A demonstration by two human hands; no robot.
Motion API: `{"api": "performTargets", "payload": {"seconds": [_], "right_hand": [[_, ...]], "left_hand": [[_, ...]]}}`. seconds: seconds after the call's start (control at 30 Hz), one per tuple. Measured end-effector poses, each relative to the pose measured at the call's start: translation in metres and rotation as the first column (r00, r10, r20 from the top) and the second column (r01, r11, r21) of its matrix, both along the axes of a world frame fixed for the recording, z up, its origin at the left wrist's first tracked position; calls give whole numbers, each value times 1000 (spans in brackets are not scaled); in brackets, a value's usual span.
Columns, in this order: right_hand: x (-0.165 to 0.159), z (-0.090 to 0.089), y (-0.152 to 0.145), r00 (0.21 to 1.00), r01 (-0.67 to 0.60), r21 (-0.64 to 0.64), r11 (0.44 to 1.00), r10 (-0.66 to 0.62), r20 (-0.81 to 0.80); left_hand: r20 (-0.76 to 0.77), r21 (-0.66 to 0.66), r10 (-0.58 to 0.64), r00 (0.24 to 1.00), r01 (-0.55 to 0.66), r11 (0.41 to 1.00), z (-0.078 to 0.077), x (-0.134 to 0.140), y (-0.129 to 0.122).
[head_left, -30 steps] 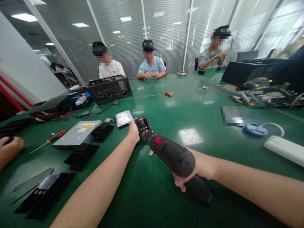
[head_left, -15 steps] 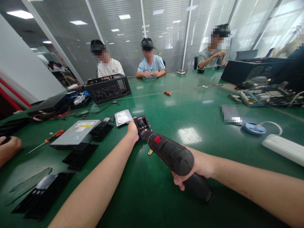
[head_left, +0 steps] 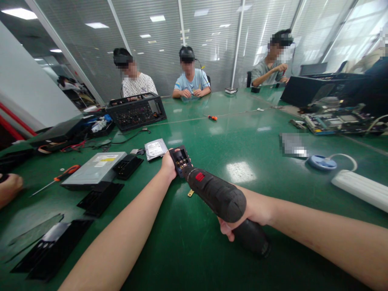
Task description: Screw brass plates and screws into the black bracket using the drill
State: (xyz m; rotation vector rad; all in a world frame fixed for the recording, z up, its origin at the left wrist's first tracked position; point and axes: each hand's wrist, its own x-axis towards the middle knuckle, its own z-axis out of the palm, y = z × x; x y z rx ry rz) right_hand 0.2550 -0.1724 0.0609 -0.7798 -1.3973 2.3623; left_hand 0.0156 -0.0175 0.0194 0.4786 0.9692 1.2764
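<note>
My left hand [head_left: 168, 165] is closed round a small black box-shaped part [head_left: 179, 155], whose open side shows brass-coloured pieces inside. In my right hand [head_left: 230, 226] is a black cordless screwdriver [head_left: 216, 194] with a red switch on top. Its nose points at the lower edge of the black part; the tip itself is hidden. A small brass plate [head_left: 190, 193] lies on the green table just below the part. Beyond my left hand rests a silver hard drive [head_left: 155, 149].
To the left lie an optical drive [head_left: 95, 169], an orange-handled screwdriver [head_left: 65, 173] and black plastic pieces [head_left: 54, 246]. Another person's hand [head_left: 10, 186] is at the left edge. Computer cases [head_left: 136, 111], circuit boards [head_left: 336, 119] and a white power strip [head_left: 360, 188] surround the workspace. Several people sit opposite.
The whole view has shifted slightly. Both hands keep their grips, and the screwdriver stays against or very near the black part.
</note>
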Motion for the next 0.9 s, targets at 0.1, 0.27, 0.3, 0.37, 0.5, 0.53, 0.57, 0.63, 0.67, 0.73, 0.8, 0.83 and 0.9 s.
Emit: {"api": "performTargets", "payload": {"seconds": [0.1,0.27,0.3,0.37,0.5,0.53,0.57,0.63,0.67,0.73,0.8,0.83,0.9], "right_hand": [[0,-2,0,1000,4,-1,1000,-4,-14],[-1,-2,0,999,18,-14,1000,-18,-41],[-1,-2,0,999,21,-16,1000,-21,-42],[-1,-1,0,999,18,-11,1000,-18,-46],[-2,1,-1,999,23,-11,1000,-24,-44],[-2,2,-1,998,33,-12,999,-34,-48],[-2,2,-2,998,34,-14,999,-34,-49],[-2,3,-2,998,25,-15,1000,-25,-49],[-2,4,-2,999,22,-18,1000,-23,-48],[-1,6,-2,998,35,-22,999,-36,-45],[-1,7,-2,998,45,-21,999,-45,-40],[-1,7,-2,998,44,-21,999,-45,-35],[-1,7,-2,999,40,-23,999,-41,-26]], "left_hand": [[4,2,-3,1000,3,1000,0,0,0],[-14,27,-22,1000,22,999,1,0,-2],[-21,30,-21,1000,21,999,1,0,-2],[-28,32,-22,999,23,999,1,1,-2],[-24,13,-22,999,22,1000,3,1,-2],[-18,6,-17,1000,17,1000,3,2,-2],[-10,0,-10,1000,10,1000,3,2,-2],[4,-5,-8,1000,8,1000,4,2,-2],[9,-4,-9,1000,9,1000,4,2,-2],[10,-1,-13,1000,13,1000,3,2,-2],[1,3,-11,1000,11,1000,3,1,-2],[-6,6,-12,1000,12,1000,2,1,-1],[-20,17,-19,1000,20,1000,2,1,-1]]}}
